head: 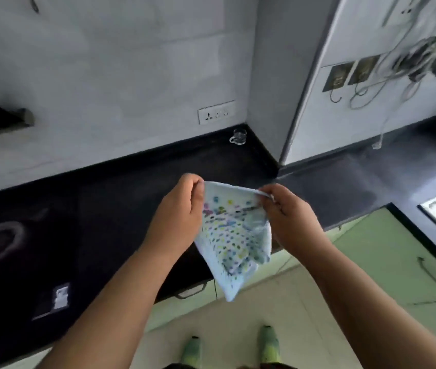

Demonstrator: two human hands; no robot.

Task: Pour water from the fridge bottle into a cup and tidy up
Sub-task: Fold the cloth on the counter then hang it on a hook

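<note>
Two hands at work over a dark counter [121, 187]: left hand [177, 219] and right hand [286, 219] each pinching, fingers curled, a top corner of a dotted cloth [234, 235] hanging between them; glass cup [239, 136] well apart in the far corner, contents unclear; no bottle in view; pouring seemingly done, wiping or folding apparently left.

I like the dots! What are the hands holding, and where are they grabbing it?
A dotted cloth. The left hand and right hand each pinch one end of its top edge, so it hangs down between them.
</note>
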